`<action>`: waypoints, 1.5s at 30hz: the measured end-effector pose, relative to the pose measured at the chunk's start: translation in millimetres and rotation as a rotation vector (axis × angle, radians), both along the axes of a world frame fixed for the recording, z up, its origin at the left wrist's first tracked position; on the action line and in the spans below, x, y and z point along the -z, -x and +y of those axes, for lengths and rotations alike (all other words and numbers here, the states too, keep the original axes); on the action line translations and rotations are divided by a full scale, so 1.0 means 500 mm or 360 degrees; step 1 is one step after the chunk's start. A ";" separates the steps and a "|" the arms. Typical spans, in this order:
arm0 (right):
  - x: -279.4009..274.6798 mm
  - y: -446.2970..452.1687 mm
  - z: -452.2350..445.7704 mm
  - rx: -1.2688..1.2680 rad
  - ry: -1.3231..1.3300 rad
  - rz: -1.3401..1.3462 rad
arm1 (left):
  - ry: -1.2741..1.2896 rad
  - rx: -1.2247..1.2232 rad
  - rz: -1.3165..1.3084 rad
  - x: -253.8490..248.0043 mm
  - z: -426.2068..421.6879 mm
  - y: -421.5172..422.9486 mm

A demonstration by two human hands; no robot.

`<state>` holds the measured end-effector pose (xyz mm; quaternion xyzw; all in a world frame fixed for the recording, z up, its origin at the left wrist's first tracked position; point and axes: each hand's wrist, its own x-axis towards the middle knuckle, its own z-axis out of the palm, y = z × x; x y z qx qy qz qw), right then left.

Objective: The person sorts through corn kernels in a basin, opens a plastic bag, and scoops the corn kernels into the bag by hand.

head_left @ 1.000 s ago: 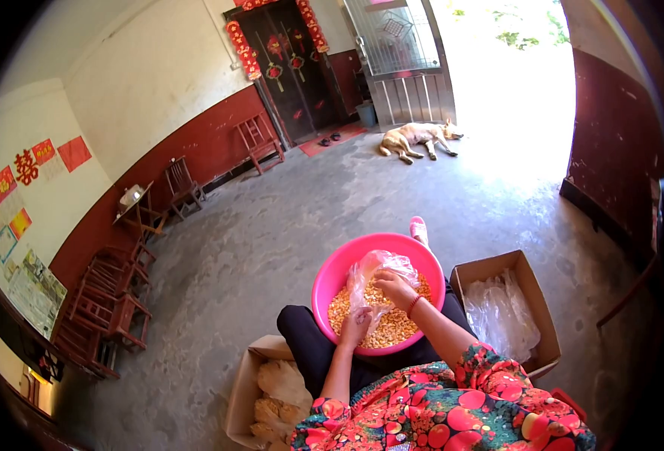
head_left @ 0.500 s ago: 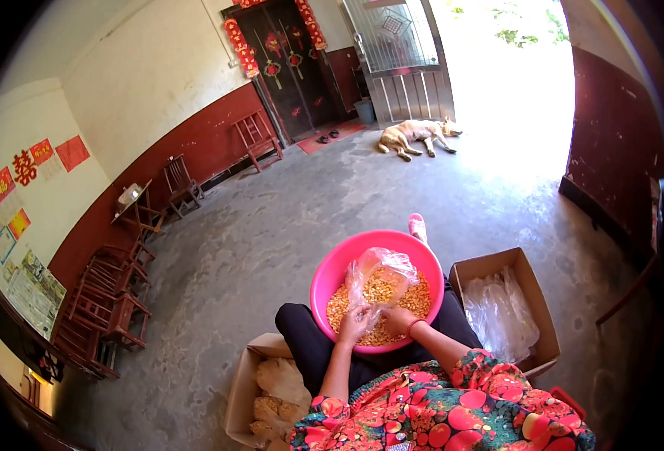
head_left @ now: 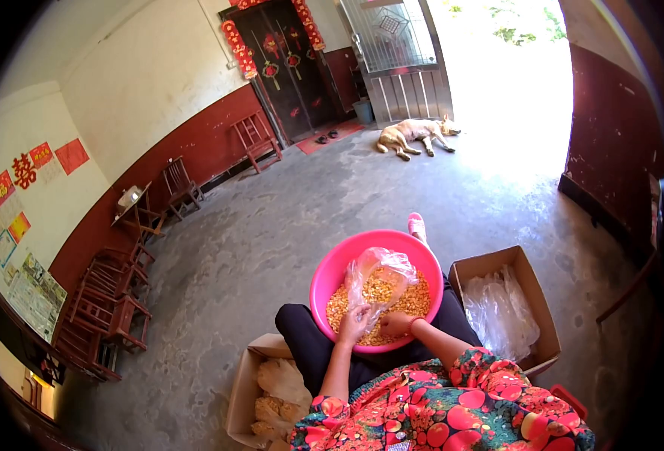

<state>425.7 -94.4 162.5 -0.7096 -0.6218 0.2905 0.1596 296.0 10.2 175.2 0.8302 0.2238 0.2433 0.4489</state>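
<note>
A pink basin (head_left: 323, 259) full of yellow corn kernels (head_left: 415, 301) rests on my lap. Inside it lies a clear plastic bag (head_left: 381, 263), its mouth toward me. My left hand (head_left: 354, 323) is closed on the near left edge of this bag. On the right, my right hand (head_left: 396, 323) is curled low over the kernels, close to the bag's near edge. Its fingertips are partly hidden, and I cannot make out what they hold.
To my right stands a cardboard box (head_left: 548, 331) with clear plastic bags (head_left: 501, 316). Another box (head_left: 239, 398) at my left holds filled bags (head_left: 279, 387). A dog (head_left: 418, 137) lies by the open door (head_left: 403, 75). Wooden chairs (head_left: 107, 308) line the left wall.
My right hand has shifted slightly left and down over the kernels. My left hand keeps its grip on the bag, which has hardly moved.
</note>
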 end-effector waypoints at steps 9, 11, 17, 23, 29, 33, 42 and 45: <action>-0.064 0.004 -0.034 0.0453 0.0109 0.1284 | 0.0066 0.0003 -0.0058 -0.009 -0.007 0.001; -0.068 0.000 -0.034 0.0482 0.0133 0.1358 | 0.0047 -0.0005 -0.0045 -0.013 -0.008 0.001; -0.062 0.000 -0.035 0.0509 0.0159 0.1333 | 0.0057 -0.0015 -0.0034 -0.005 -0.005 0.000; -0.042 -0.003 -0.030 0.0515 0.0187 0.1342 | 0.0110 -0.0001 -0.0067 0.012 0.002 -0.004; -0.033 -0.007 -0.026 0.0492 0.0201 0.1442 | 0.0132 0.0010 -0.0049 -0.005 -0.005 0.000; -0.024 -0.011 -0.027 0.0338 0.0215 0.1562 | 0.0091 0.0006 -0.0026 -0.005 -0.006 0.000; -0.038 -0.008 -0.029 0.0472 0.0225 0.1460 | 0.0103 0.0000 -0.0046 0.003 -0.002 -0.003; -0.037 -0.007 -0.028 0.0536 0.0191 0.1440 | 0.0155 0.0000 -0.0043 0.007 0.000 -0.003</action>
